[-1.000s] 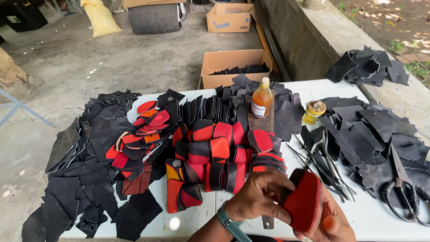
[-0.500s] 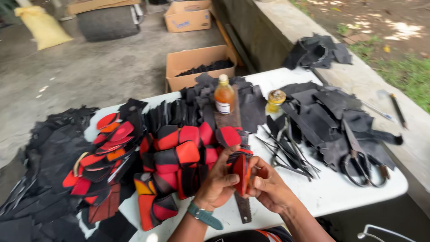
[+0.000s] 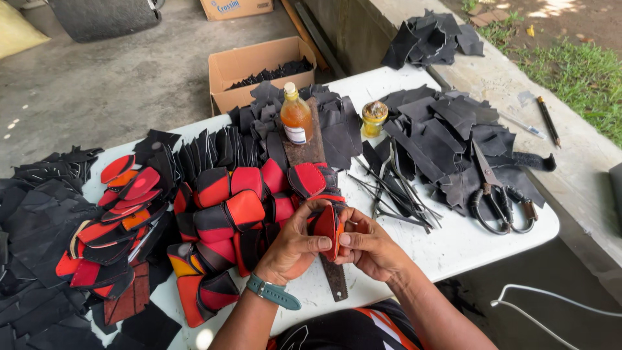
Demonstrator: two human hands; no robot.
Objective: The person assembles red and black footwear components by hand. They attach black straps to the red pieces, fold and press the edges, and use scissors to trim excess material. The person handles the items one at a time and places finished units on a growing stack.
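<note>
My left hand (image 3: 295, 243) and my right hand (image 3: 369, 246) meet over the front of a white table (image 3: 466, 243). Both pinch a folded red and black leather piece (image 3: 326, 227) held on edge between the thumbs and fingers. A teal watch sits on my left wrist. Under the hands lies a long rusty metal strip (image 3: 335, 279) that runs back up the table. Rows of finished red and black pieces (image 3: 233, 201) lie just left of the hands.
An orange liquid bottle (image 3: 296, 116) and a small yellow jar (image 3: 374, 118) stand mid-table. Black leather cutouts (image 3: 440, 136) and scissors (image 3: 495, 198) lie to the right, thin black strips (image 3: 395, 194) beside them. A cardboard box (image 3: 259, 68) sits behind, more black pieces (image 3: 39, 220) at left.
The red piece went from my right hand alone at the lower right to being pinched by both hands at the table's front. The camera view swung leftward and closer.
</note>
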